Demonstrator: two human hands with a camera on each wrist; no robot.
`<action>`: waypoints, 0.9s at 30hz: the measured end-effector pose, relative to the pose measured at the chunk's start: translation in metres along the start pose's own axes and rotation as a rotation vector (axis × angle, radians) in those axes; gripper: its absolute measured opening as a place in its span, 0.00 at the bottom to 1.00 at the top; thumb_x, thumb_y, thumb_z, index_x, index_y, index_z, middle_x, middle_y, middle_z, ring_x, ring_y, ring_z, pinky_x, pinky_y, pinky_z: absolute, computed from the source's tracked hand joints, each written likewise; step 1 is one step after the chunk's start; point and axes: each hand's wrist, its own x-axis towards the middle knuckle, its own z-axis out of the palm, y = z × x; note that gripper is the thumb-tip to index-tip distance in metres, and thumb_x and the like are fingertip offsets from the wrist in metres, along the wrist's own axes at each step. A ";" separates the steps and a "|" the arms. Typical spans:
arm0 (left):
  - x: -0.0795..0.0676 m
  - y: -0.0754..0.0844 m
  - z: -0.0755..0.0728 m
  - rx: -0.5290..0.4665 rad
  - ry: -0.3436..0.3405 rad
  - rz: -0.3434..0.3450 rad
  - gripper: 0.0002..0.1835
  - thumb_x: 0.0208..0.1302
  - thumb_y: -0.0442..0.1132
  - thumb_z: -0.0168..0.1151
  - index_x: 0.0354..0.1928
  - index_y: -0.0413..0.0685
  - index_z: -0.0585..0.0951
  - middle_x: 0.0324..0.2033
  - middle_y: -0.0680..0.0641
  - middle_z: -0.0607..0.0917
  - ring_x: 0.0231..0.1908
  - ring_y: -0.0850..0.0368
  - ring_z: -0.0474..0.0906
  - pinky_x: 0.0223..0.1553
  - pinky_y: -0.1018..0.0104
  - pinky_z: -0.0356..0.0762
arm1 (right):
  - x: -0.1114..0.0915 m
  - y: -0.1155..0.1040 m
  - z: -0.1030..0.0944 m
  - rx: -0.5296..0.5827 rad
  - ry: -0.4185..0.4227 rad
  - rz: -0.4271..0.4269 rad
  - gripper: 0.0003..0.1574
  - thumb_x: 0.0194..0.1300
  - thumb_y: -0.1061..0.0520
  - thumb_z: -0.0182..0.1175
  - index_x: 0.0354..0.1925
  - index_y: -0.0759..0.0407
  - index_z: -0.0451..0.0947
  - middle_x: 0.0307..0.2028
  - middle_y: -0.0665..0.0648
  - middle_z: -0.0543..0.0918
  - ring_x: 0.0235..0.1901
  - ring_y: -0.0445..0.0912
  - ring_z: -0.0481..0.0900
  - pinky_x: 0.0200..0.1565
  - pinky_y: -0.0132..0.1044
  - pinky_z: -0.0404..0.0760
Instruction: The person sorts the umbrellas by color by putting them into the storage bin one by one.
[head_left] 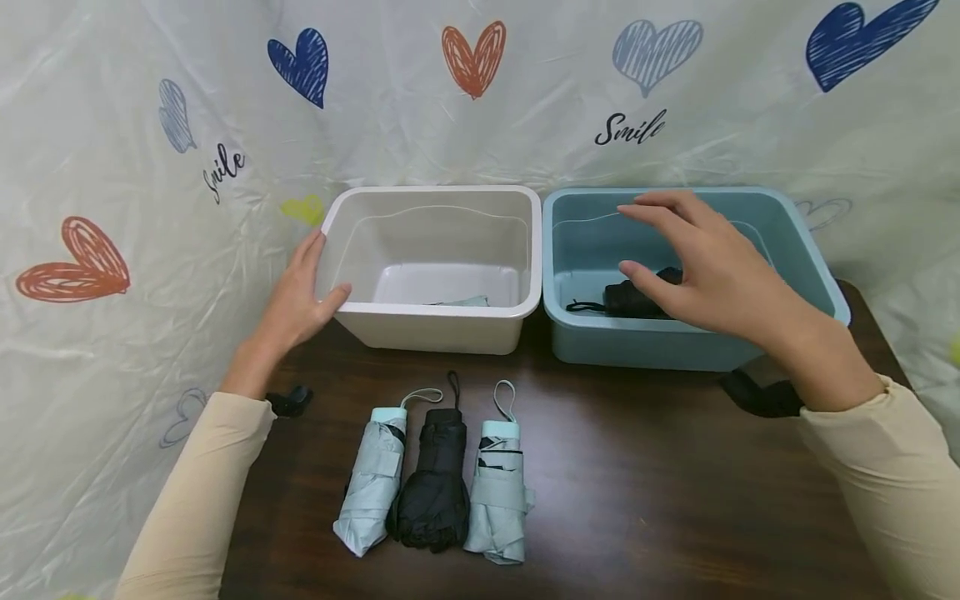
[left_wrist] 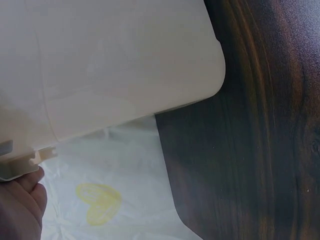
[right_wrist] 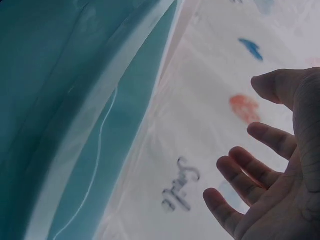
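A black umbrella (head_left: 628, 300) is contained in the blue bin (head_left: 626, 344) at 3 o'clock, under the spread right hand (head_left: 701, 271). The white bin (head_left: 431, 332), a pale item (head_left: 471, 301) inside, is touched at its 9 o'clock rim by the relaxed left hand (head_left: 295, 297). Counter (head_left: 637, 475) room toward 6 o'clock is taken by three umbrellas (head_left: 431, 483).
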 end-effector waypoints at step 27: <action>0.000 -0.001 0.001 0.010 0.004 -0.005 0.47 0.65 0.52 0.57 0.79 0.39 0.51 0.79 0.38 0.54 0.77 0.35 0.54 0.74 0.34 0.56 | -0.073 0.082 -0.005 0.026 0.064 0.215 0.38 0.68 0.53 0.64 0.72 0.57 0.67 0.67 0.71 0.70 0.62 0.72 0.68 0.53 0.71 0.65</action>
